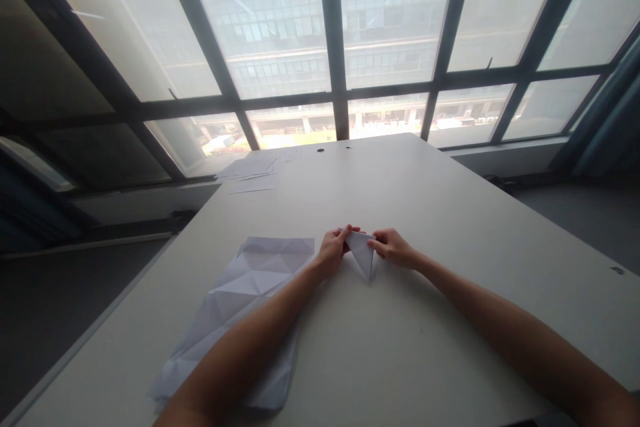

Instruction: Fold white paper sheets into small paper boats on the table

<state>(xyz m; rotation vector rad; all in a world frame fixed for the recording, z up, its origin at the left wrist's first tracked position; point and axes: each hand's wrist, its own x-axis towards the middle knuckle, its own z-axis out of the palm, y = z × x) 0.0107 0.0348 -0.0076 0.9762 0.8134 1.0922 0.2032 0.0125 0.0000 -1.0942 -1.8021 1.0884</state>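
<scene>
A piece of folded white paper (362,253), triangular with its point toward me, is held just above the table between both hands. My left hand (334,248) pinches its upper left corner, thumb on top. At the upper right corner, my right hand (394,247) grips the edge between thumb and fingers. Beneath and beside my left forearm lies a larger creased white paper (260,273), covered in triangular folds; the forearm hides part of it.
The white table (380,187) stretches away to tall windows (385,20). Several flat white sheets (253,177) lie at its far left edge. Two small holes are near the far end, and a dark fitting (617,270) is at the right edge. Dark curtains hang at both sides.
</scene>
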